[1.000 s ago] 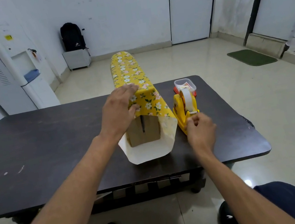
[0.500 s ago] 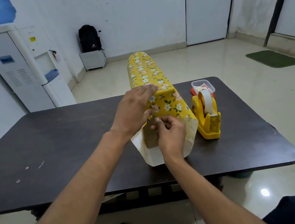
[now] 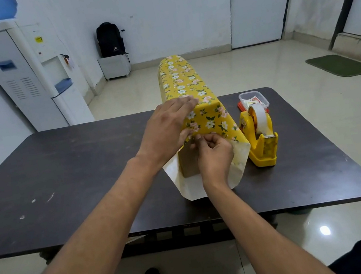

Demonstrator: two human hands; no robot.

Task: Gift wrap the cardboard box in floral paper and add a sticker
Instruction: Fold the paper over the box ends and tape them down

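Centre of frame, on the dark table (image 3: 73, 179): mid-wrap. Pressing the floral paper (image 3: 205, 118) down over the top of the cardboard box (image 3: 188, 164) with the left hand (image 3: 168, 129), fingers laid nearly straight across the yellow print and thumb tucked at the near edge. Working just below with the right hand (image 3: 214, 155), fingers curled in a pinch right at that front edge of the paper. Impossible to tell whether gripping a strip of tape there or only the paper itself. Looks like fastening the top seam, so roughly halfway through. Finding the box inside the paper tube, with its brown end face showing at the open near end and the white underside of the paper flaring round it onto the table. Following the rest of the tube away toward the upper middle of the frame. Noting, just right of the parcel, a yellow tape dispenser (image 3: 260, 139), and beyond it a small clear plastic container (image 3: 253, 99), contents too small to read. Next, probably: rubbing the seam flat while holding the overlap tight, then folding in both open ends. No sticker on yet.
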